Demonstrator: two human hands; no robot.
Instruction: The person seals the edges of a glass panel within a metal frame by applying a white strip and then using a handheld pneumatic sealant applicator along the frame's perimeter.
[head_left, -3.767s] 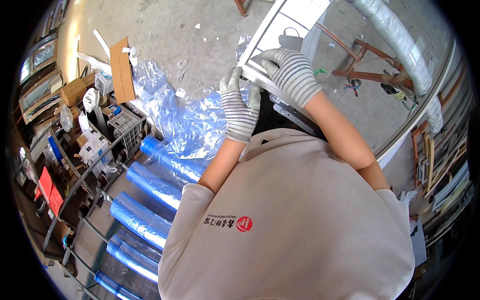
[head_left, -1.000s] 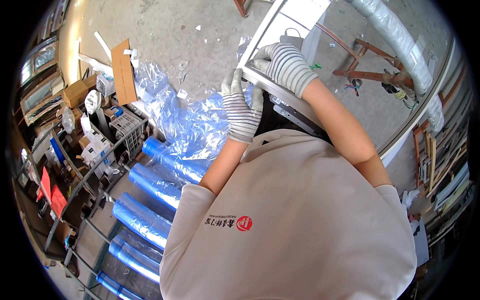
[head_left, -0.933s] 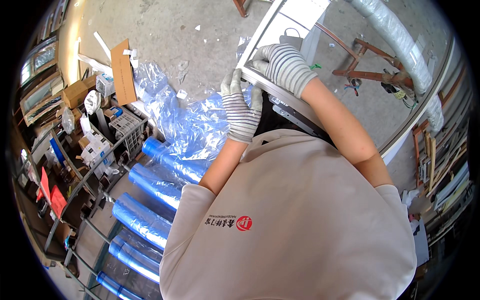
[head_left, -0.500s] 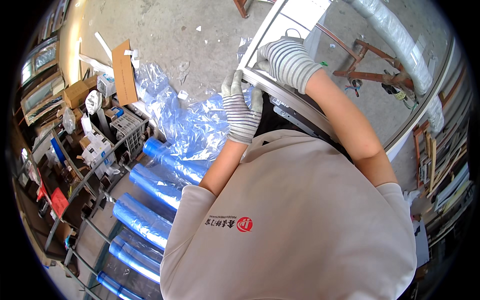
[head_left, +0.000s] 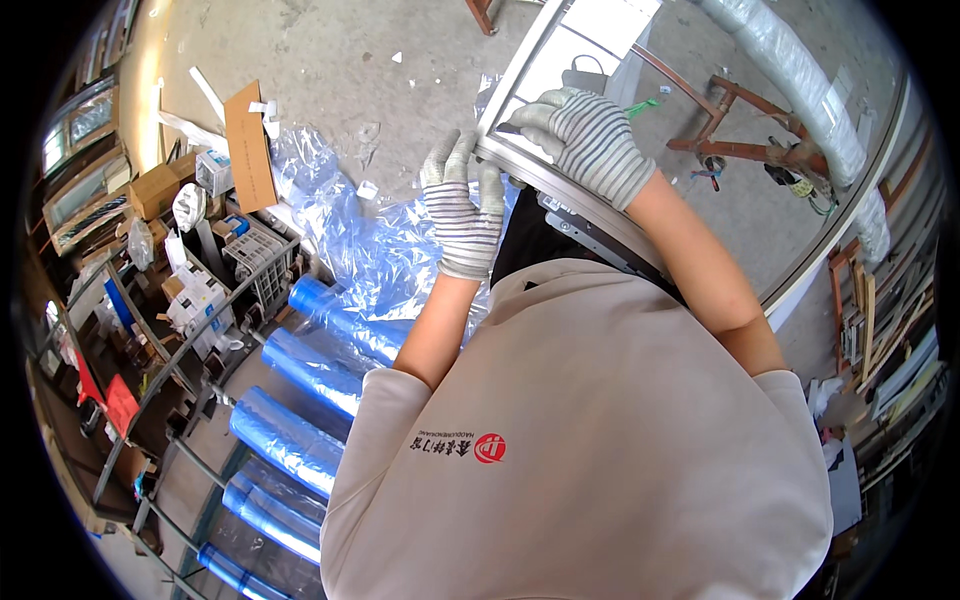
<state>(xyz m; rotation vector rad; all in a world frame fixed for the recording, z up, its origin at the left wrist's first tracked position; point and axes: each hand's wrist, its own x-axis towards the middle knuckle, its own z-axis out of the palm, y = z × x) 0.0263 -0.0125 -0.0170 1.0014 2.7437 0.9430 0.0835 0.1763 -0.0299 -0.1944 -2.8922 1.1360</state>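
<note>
A pale metal-edged frame (head_left: 520, 65) with see-through and white areas inside lies in front of me. My right hand (head_left: 595, 140), in a striped knit glove, is over its near left corner. The thumb and fingers are pinched on a small dark piece (head_left: 510, 128), too small to name. My left hand (head_left: 463, 205), gloved alike, is just left of that corner with fingers stretched out and apart; whether its fingertips touch the frame I cannot tell. A grey bag-like shape (head_left: 585, 76) with a loop handle shows beyond my right hand, and a green strand (head_left: 642, 107) lies beside it.
Crumpled blue plastic film (head_left: 350, 235) and several blue film rolls (head_left: 285, 430) on a metal rack are at my left. Beyond them stand boxes and a grey crate (head_left: 262, 255). Rust-red trestle legs (head_left: 715, 120) and a plastic-wrapped length (head_left: 800, 85) are at the right.
My left hand has shifted left, away from the frame's corner. My right hand has moved slightly right and nearer to me, and the small dark piece now shows at its fingertips.
</note>
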